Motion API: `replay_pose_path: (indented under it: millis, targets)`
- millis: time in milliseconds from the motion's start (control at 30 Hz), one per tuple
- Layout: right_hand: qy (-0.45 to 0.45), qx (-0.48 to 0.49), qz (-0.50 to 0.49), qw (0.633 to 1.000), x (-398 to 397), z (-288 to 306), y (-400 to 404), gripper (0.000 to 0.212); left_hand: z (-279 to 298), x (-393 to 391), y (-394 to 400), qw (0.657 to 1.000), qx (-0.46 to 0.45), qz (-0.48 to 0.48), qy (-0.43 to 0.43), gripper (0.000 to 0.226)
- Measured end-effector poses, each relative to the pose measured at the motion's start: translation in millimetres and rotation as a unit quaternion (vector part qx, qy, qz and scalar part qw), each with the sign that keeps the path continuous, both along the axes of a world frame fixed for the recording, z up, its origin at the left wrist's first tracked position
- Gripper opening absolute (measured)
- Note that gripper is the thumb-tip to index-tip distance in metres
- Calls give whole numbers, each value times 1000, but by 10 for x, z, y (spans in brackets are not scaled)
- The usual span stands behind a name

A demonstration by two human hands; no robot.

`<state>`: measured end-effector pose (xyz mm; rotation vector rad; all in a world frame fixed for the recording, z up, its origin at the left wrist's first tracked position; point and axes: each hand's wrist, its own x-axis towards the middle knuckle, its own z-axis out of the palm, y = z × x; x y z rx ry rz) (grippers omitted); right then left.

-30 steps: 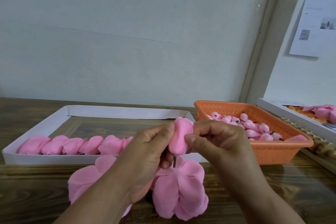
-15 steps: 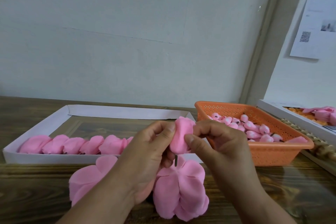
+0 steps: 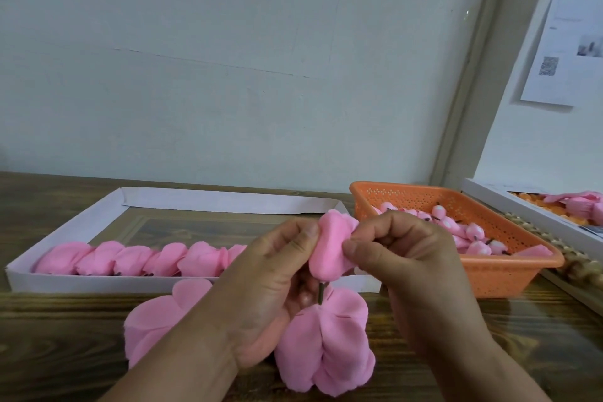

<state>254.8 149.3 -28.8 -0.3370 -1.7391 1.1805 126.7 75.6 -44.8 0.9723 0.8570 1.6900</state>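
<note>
almost nothing has moved since a second ago: both hands still hold the pink bud (image 3: 329, 248) in the same spot, up in the air over the wooden table (image 3: 65, 352). the bud stands nearly upright, and its thin dark stem (image 3: 321, 293) pokes out at the bottom. the left hand (image 3: 261, 287) is curled round the bud's left side, with the thumb pressed on the soft pink part near the top. the right hand (image 3: 414, 264) is curled too, and it pinches the bud's right side between its thumb and bent fingers. right under the stem a big flat pink petal piece (image 3: 326, 346) lies on the table, and another petal piece (image 3: 150, 323) lies to its left, partly hidden by the left arm. behind the hands is a low white tray (image 3: 98, 284) with a row of pink flowers (image 3: 130, 258) along its near side. to the right sits an orange basket (image 3: 509, 274) with many small pink buds (image 3: 456, 232) in it. past the basket is a white box (image 3: 528, 215), and a paper sheet (image 3: 567, 42) hangs on the wall.
</note>
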Motion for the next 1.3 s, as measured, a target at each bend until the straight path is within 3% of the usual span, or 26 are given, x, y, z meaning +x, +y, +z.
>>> replay_pose_path:
  millis: [133,300,533,867,1000,1100,1167,1300]
  targets:
    - [-14,45,-90,995,-12,-13,-55,6,-46,-17,25,997,14,40,58,47]
    - [-29,8,-65,997,10,12,-33,29,-66,-12,25,987,46,76,133,35]
    - [-53,12,-63,997,1,36,-47,16,-56,-7,19,978,54,96,176,41]
    - [-2,93,-185,978,-58,-9,-194,20,-21,87,-24,960,55,151,227,36]
    - [0,73,-157,985,-63,-8,-200,20,-14,97,-23,953,57,180,238,33]
    - [-11,64,-127,990,-56,-6,-201,5,-37,81,-11,948,56,196,244,26]
    - [-13,56,-102,993,-49,3,-198,6,-49,70,0,945,60,205,248,22]
    - [-62,6,-35,997,-21,50,-121,43,-43,59,3,935,65,214,274,25]
